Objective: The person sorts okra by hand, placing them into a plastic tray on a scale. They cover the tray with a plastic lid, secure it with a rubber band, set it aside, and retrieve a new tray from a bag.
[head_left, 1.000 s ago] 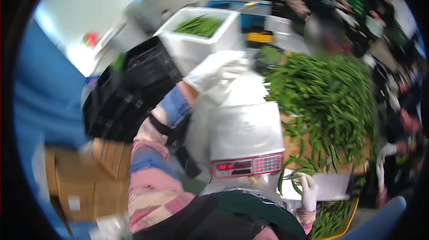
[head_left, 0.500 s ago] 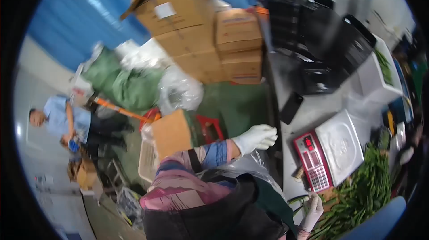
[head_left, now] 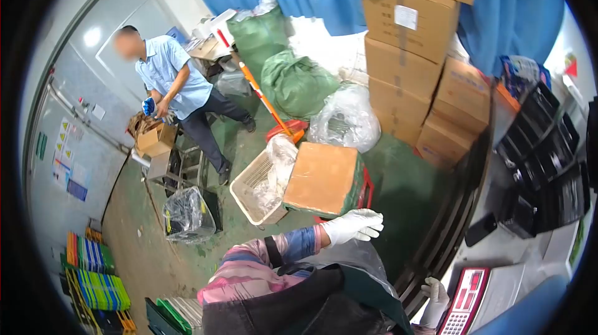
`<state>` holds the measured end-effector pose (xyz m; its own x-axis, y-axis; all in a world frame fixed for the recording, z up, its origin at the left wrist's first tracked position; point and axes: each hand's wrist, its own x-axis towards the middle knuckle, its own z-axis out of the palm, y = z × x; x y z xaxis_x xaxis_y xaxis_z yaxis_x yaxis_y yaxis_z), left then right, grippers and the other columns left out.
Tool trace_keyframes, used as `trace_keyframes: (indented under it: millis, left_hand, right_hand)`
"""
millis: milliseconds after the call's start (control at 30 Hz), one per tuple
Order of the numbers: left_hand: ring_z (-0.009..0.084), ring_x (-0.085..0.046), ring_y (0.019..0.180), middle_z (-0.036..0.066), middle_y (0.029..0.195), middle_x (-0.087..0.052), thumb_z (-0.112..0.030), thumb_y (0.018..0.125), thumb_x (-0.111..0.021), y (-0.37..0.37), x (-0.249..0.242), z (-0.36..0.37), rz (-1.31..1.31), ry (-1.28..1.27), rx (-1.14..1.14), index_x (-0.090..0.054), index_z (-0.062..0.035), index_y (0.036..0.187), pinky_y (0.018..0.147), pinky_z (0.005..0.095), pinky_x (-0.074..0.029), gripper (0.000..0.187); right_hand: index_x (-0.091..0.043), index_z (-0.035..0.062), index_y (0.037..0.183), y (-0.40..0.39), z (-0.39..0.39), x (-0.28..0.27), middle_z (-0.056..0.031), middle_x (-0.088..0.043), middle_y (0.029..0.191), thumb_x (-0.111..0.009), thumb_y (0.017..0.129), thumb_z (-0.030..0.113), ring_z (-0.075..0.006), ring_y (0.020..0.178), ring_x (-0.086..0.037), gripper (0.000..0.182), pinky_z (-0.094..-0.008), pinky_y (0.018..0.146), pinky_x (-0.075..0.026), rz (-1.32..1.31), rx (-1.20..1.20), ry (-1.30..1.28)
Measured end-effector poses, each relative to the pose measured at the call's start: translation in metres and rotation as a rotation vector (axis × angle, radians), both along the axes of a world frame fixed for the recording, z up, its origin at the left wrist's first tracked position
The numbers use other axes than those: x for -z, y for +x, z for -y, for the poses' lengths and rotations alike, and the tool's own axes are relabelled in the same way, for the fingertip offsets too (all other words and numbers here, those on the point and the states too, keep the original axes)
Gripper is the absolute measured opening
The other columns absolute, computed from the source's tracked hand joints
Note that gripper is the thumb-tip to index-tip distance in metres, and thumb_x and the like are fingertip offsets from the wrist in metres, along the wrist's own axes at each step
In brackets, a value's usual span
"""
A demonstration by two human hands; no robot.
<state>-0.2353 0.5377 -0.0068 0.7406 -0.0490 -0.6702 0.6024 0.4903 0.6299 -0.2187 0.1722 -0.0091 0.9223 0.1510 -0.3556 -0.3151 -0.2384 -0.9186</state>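
My left hand (head_left: pixel 354 227), in a white glove, is held out in front of my dark apron with its fingers extended and nothing in them. Below it hangs clear plastic (head_left: pixel 358 260). My right hand (head_left: pixel 434 301), also gloved in white, is at the lower right by the table edge, its fingers curled. It is beside a red and white scale (head_left: pixel 464 301); whether it holds anything is hidden. Past my left hand stands a stool-like block with a brown top (head_left: pixel 321 178).
A person in a light blue shirt (head_left: pixel 177 76) stands at the left. Stacked cartons (head_left: pixel 405 64), green sacks (head_left: pixel 299 84) and a white basket (head_left: pixel 250 188) are on the floor. Black trays (head_left: pixel 542 154) and a phone-like black object (head_left: pixel 481 230) lie on the table (head_left: pixel 464 259).
The view has swung left, so the table and scale sit further right and the person shows more fully. The greens beside my right hand are out of sight, and its fingers are more curled.
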Motion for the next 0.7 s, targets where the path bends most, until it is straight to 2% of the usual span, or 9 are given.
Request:
trace_keyframes:
  millis: [67,167,233,300,367,467,567,600,700]
  left_hand:
    - [0.0202,-0.066,0.108,0.009,0.123,-0.066,-0.025,0.101,-0.059,0.0,-0.003,-0.042,0.049,-0.035,-0.11,-0.056,-0.0063,0.133,0.091,0.0336,-0.054,0.037]
    - [0.0202,-0.066,0.109,0.008,0.122,-0.066,-0.024,0.102,-0.058,0.001,0.007,-0.108,0.057,-0.009,-0.241,-0.055,-0.0055,0.133,0.092,0.0345,-0.054,0.037]
    - [0.0197,-0.065,0.109,0.008,0.123,-0.066,-0.022,0.102,-0.057,-0.004,0.024,-0.131,0.002,-0.012,-0.34,-0.055,-0.0053,0.134,0.092,0.0347,-0.053,0.036]
    - [0.0187,-0.065,0.108,0.007,0.122,-0.066,-0.022,0.101,-0.057,0.001,0.033,-0.143,-0.047,0.119,-0.371,-0.054,-0.0068,0.134,0.09,0.0336,-0.053,0.036]
    - [0.0174,-0.064,0.109,0.007,0.124,-0.066,-0.023,0.1,-0.061,0.005,0.04,-0.15,-0.071,0.155,-0.344,-0.057,-0.0084,0.132,0.091,0.0334,-0.052,0.036]
    - [0.0179,-0.061,0.116,0.008,0.128,-0.064,-0.024,0.098,-0.064,0.025,0.059,-0.159,-0.156,0.203,-0.252,-0.06,-0.0065,0.131,0.096,0.0327,-0.05,0.037]
    - [0.0209,-0.059,0.121,0.012,0.132,-0.062,-0.029,0.098,-0.064,0.047,0.122,-0.161,0.095,0.643,-0.043,-0.057,-0.0033,0.135,0.102,0.0323,-0.047,0.046]
    - [0.0283,-0.054,0.129,0.018,0.139,-0.056,-0.037,0.096,-0.064,0.065,0.092,-0.163,0.066,0.74,0.03,-0.052,-0.0014,0.139,0.11,0.0342,-0.041,0.058]
    - [0.0319,-0.044,0.139,0.02,0.148,-0.047,-0.04,0.093,-0.064,0.118,0.114,-0.171,0.188,1.066,0.134,-0.046,-0.0016,0.145,0.116,0.036,-0.034,0.066]
  right_hand:
    - [-0.068,-0.0032,0.109,0.021,-0.033,0.01,-0.0096,-0.071,0.098,-0.058,0.103,0.031,-0.0152,0.08,-0.067,0.037,-0.0267,0.071,-0.052,0.009,-0.066,0.01]
    - [-0.069,-0.0029,0.107,0.068,-0.093,0.005,-0.0093,-0.071,0.095,-0.054,0.103,0.026,-0.0153,0.079,-0.067,0.032,-0.0267,0.069,-0.052,0.032,-0.225,-0.057]
    - [-0.069,-0.0038,0.107,0.087,-0.128,-0.011,-0.008,-0.071,0.095,-0.054,0.102,0.016,-0.0123,0.08,-0.065,0.026,-0.025,0.071,-0.05,0.035,-0.286,-0.039]
    - [-0.069,-0.0051,0.107,0.101,-0.156,-0.021,-0.009,-0.071,0.097,-0.055,0.101,0.013,-0.0129,0.082,-0.065,0.024,-0.0253,0.072,-0.05,0.016,-0.307,-0.028]
    - [-0.07,-0.0022,0.109,0.112,-0.172,-0.01,-0.0067,-0.071,0.093,-0.055,0.101,0.02,-0.0096,0.076,-0.064,0.028,-0.0235,0.064,-0.049,0.095,-0.347,-0.058]
    - [-0.07,-0.0017,0.111,0.122,-0.196,-0.013,-0.0075,-0.072,0.092,-0.058,0.101,0.022,-0.0084,0.073,-0.061,0.029,-0.0229,0.062,-0.048,0.045,-0.385,-0.091]
    - [-0.069,-0.0024,0.112,0.137,-0.204,0.001,-0.0082,-0.071,0.093,-0.06,0.101,0.024,-0.0086,0.072,-0.061,0.03,-0.0228,0.062,-0.048,0.027,-0.456,-0.112]
    - [-0.069,-0.0026,0.112,0.143,-0.206,0.007,-0.0084,-0.071,0.093,-0.06,0.101,0.025,-0.0087,0.072,-0.061,0.031,-0.0228,0.063,-0.048,0.032,-0.485,-0.117]
    - [-0.069,-0.0033,0.112,0.171,-0.214,0.017,-0.0088,-0.071,0.095,-0.061,0.101,0.024,-0.0093,0.072,-0.061,0.031,-0.0239,0.066,-0.049,-0.143,-0.46,-0.105]
